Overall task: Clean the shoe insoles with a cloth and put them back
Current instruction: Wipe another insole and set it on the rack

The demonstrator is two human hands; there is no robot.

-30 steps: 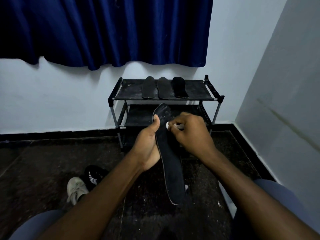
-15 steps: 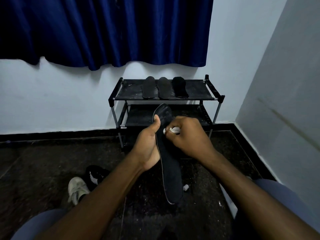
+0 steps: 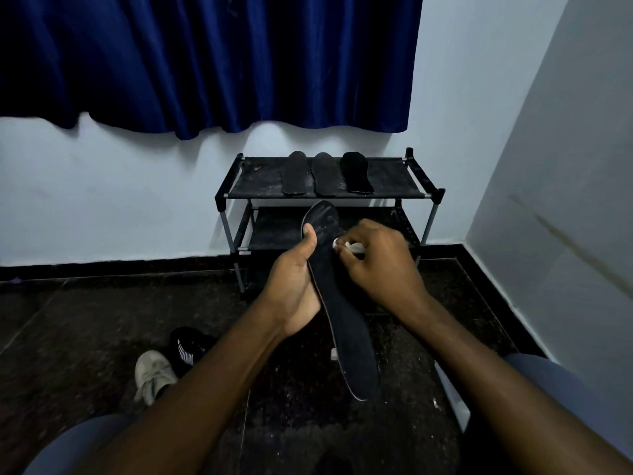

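— Where's the insole (image 3: 349,337)?
— I see it held up in front of the shoe rack (image 3: 260,186). The left hand (image 3: 294,286) grips its edge, thumb over the toe end.
— And the right hand (image 3: 380,262)?
— Its fingers (image 3: 356,269) pinch a small white cloth (image 3: 346,245) against the insole's upper part. Three more insoles (image 3: 323,173) lie side by side on the rack's top shelf.

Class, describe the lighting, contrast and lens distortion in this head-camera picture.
Head view: dim, bluish light; the black insole in the left hand barely separates from the dark floor; the white cloth in the right hand stands out; the wide-angle lens slants the right wall.
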